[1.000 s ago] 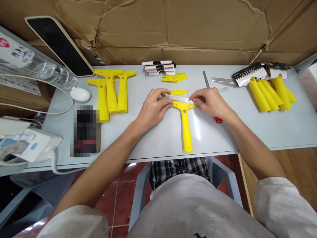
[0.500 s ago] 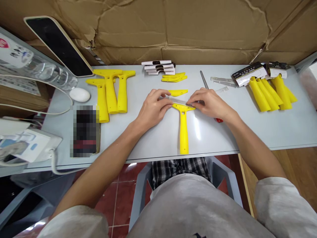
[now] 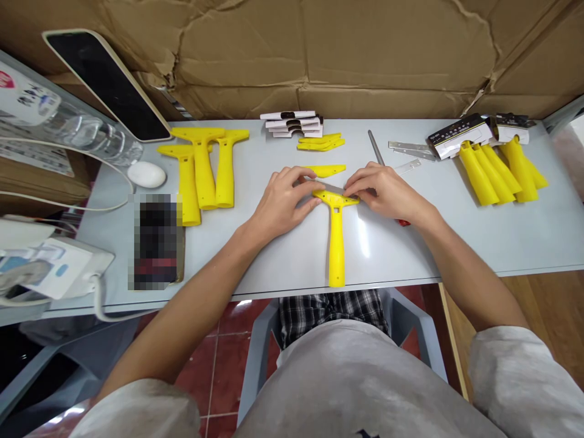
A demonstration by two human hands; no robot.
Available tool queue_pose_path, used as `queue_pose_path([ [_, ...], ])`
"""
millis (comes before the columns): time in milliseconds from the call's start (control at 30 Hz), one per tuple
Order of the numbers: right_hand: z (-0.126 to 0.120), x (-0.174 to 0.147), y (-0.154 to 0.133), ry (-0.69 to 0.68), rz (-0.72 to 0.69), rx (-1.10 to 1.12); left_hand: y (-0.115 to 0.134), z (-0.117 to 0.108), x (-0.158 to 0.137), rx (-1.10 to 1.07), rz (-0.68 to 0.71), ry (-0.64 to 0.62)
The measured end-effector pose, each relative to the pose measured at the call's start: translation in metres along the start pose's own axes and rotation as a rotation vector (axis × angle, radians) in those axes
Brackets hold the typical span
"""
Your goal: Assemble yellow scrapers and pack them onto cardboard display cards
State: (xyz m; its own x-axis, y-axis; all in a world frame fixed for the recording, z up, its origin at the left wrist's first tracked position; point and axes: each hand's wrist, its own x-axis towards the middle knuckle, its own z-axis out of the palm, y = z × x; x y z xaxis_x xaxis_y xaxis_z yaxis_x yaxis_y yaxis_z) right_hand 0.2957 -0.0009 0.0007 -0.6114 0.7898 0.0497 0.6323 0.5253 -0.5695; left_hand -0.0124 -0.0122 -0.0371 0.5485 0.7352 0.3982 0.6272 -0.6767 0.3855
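A yellow scraper handle [image 3: 336,243] lies flat in front of me, its wide head pointing away. Along the top of that head is a thin metal blade [image 3: 332,187], tilted slightly. My left hand [image 3: 285,198] has its fingers closed at the blade's left end, the thumb by the head's left corner. At the other end, my right hand [image 3: 378,190] pinches the blade's right tip near the head. Just beyond the blade sits a loose yellow cover strip [image 3: 327,171]. A screwdriver [image 3: 375,146] passes beneath my right hand, which hides its middle.
Several yellow strips [image 3: 320,143] lie by a stack of white cards [image 3: 294,123]. Yellow scraper handles [image 3: 207,173] are at left, loose blades [image 3: 410,149] and carded scrapers [image 3: 483,173] at right. A phone [image 3: 107,85], bottle [image 3: 91,131] and power strip [image 3: 75,267] line the left side.
The scraper handle has shifted slightly left, its lower end a little towards me. The blade's tilt has changed slightly with it. Both hands stay at the blade's ends.
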Motion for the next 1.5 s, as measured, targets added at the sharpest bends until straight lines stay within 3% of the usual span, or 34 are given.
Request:
queue_pose_path([
  [467, -0.004, -0.006, -0.007, -0.05, -0.001, -0.067, -0.005, 0.004, -0.002, -0.018, 0.047, 0.035],
  [967, 0.002, -0.001, 0.0, 0.071, 0.031, -0.129, 0.004, 0.001, 0.001, -0.045, -0.047, 0.006],
  [1500, 0.001, -0.003, 0.002, 0.039, 0.016, -0.208, -0.001, 0.003, 0.0, -0.029, -0.027, 0.037],
])
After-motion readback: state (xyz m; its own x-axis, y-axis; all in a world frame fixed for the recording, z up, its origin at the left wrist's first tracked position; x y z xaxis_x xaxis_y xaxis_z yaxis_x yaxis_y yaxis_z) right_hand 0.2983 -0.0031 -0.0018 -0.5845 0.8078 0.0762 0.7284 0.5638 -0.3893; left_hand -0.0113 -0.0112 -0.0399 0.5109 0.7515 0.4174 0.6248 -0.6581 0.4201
